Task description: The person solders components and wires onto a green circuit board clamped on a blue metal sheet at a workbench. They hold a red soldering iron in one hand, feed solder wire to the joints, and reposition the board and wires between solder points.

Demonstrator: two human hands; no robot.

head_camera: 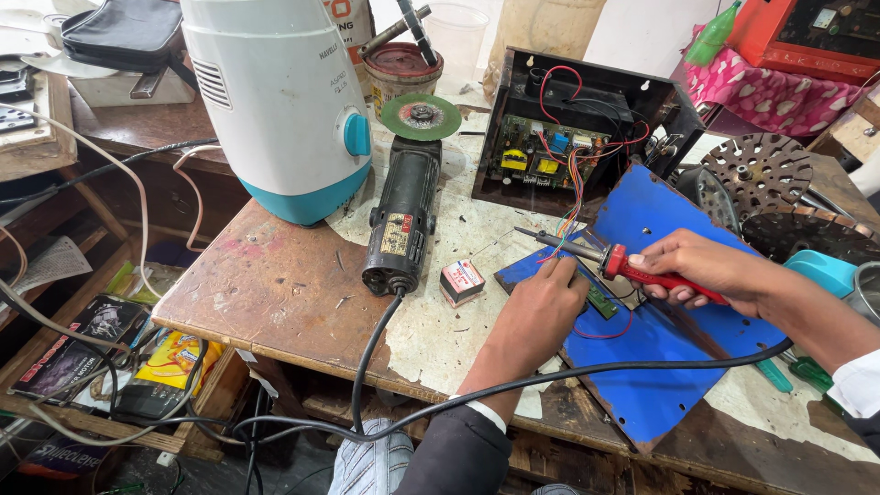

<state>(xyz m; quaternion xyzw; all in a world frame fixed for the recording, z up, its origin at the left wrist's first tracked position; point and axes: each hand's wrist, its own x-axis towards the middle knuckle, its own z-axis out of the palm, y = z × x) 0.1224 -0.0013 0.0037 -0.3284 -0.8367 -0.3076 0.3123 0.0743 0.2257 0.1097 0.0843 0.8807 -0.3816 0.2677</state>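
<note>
1 soldering iron [612,260] points left, near-level.

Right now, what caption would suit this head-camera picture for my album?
Right hand holds a red-handled soldering iron over a blue panel while the left hand presses down beside it.

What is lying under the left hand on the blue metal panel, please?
Under the left hand a small green circuit board sticks out on the blue panel, with a red wire beside it. The hand covers the rest of it.
</note>
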